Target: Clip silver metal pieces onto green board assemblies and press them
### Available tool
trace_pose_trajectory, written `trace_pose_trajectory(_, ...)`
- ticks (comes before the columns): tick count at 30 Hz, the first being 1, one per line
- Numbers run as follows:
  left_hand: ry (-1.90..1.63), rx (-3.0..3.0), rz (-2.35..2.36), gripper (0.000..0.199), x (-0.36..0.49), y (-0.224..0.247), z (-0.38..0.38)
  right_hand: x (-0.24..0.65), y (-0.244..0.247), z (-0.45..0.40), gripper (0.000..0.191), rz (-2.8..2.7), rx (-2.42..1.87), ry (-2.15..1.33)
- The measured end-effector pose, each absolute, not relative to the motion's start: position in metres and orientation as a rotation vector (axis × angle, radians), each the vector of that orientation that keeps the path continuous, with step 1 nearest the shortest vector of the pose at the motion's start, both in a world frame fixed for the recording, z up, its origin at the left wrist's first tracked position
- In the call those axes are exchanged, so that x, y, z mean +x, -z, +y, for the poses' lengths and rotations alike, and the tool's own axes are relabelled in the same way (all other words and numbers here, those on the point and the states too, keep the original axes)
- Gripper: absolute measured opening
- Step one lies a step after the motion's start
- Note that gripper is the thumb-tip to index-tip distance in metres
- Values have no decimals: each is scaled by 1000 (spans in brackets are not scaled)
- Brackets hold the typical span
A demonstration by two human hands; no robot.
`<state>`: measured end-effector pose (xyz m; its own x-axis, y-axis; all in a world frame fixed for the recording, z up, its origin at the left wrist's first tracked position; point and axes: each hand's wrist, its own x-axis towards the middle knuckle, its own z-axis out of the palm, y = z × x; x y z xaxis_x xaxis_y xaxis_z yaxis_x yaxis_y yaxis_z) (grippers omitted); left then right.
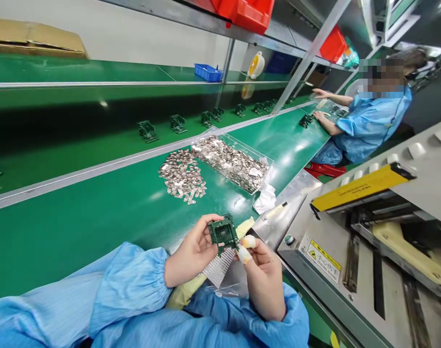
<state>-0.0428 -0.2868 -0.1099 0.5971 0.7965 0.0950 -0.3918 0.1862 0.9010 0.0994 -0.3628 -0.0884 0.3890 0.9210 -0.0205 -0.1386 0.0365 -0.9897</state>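
A square dark green frame-like part (223, 232) is held up over the table's front edge. My left hand (191, 253) grips its left side between thumb and fingers. At its lower right corner, my right hand (263, 270) has thumb and index finger pinched together, both tips wrapped in white covers; whatever lies between them is too small to make out. A sheet with a bumpy grey surface (219, 267) shows below the part, beside a pale yellow strip (186, 291). Beyond my hands lies a pile of small metal pieces (184, 175) on the green table (107, 232).
A clear tray (238, 162) holds many metal pieces, with white tissue (265, 199) near it. Several green parts (147, 130) stand on the conveyor behind. A machine (336, 251) is at right. Farther back, a person in blue (368, 123) handles similar parts.
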Motion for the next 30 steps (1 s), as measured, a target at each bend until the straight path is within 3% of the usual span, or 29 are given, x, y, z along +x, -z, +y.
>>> trace_pose_trajectory(4, -822, 1092, 428, 43, -41, 111, -293, 100, 86, -371, 3, -983, -1351, -739)
trace_pose_trajectory(7, -819, 1103, 428, 44, -42, 113, -293, 101, 88, -373, 12, -1097, -1436, -632)
trace_pose_trajectory(10, -820, 1128, 417, 43, -44, 115, -292, 100, 93, -373, 19, -1162, -1493, -646)
trace_pose_trajectory(22, -759, 1195, 441, 39, -49, 113, -294, 91, 102, -369, 12, -1083, -1514, -678)
trace_pose_trajectory(30, -783, 1383, 565, 25, -52, 114, -296, 85, 103, -368, 9, -1130, -1539, -533)
